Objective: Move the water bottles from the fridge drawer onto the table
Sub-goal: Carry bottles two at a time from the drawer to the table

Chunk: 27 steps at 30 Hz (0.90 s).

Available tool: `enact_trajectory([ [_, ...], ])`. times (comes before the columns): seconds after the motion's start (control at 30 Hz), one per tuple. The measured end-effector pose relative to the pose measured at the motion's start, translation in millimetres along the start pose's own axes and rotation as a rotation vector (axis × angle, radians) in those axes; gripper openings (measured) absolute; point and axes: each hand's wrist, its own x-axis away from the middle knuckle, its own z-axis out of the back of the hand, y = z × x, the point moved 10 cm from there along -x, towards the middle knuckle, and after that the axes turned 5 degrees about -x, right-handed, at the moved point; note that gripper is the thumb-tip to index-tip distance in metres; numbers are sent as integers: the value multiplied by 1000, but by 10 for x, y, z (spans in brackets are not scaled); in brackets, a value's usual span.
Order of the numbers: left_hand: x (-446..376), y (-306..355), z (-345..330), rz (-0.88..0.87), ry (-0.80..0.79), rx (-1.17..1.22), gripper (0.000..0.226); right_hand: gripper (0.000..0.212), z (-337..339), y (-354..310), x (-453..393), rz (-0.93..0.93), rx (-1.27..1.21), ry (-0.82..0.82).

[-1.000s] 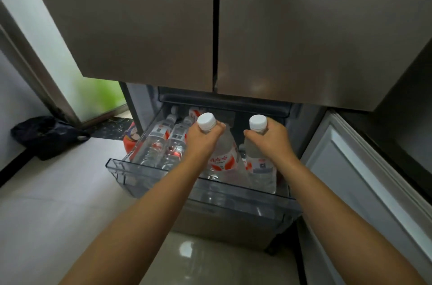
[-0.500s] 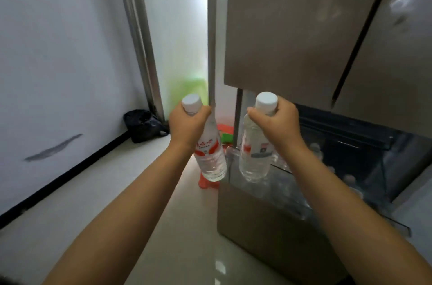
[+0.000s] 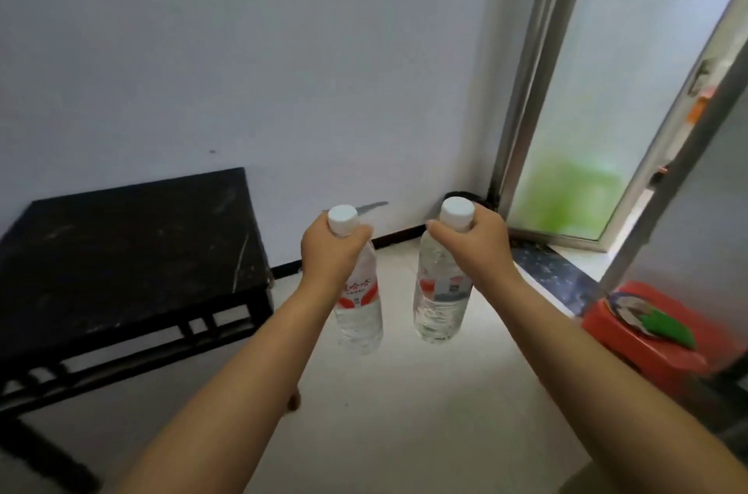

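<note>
I carry two clear water bottles with white caps, both hanging upright in the air over the floor. My left hand point(image 3: 332, 250) grips the neck of the left bottle point(image 3: 360, 311), which has a red and white label. My right hand point(image 3: 473, 246) grips the neck of the right bottle point(image 3: 439, 307), whose label is red and grey. A low black table point(image 3: 121, 250) with a dark marbled top stands to the left against the wall, apart from both bottles. The fridge drawer is out of view.
A white wall fills the back. A frosted glass door point(image 3: 574, 177) in a metal frame stands at the right. A red stool point(image 3: 643, 335) with a green-handled object on it sits at the right edge, beside a grey panel edge. Pale floor tiles point(image 3: 404, 412) lie below my arms.
I lifted both bottles out of the fridge drawer and turned left. The fridge has left the view and the black table has come in at the left.
</note>
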Motion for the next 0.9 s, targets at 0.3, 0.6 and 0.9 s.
enact_trajectory([
  [0.3,-1341,-723,1580,255,257,-157,45,20,-2545,-328,-975,141,-14,-444],
  [0.6,-2406,-1229,3141,409,446,-218,52,43,-4741,-558,-1531,69,3,-659],
  [0.9,-3534,-1959,4572,474,332,-306,60,51,-6569,-541,-1755,-81,224,-813],
])
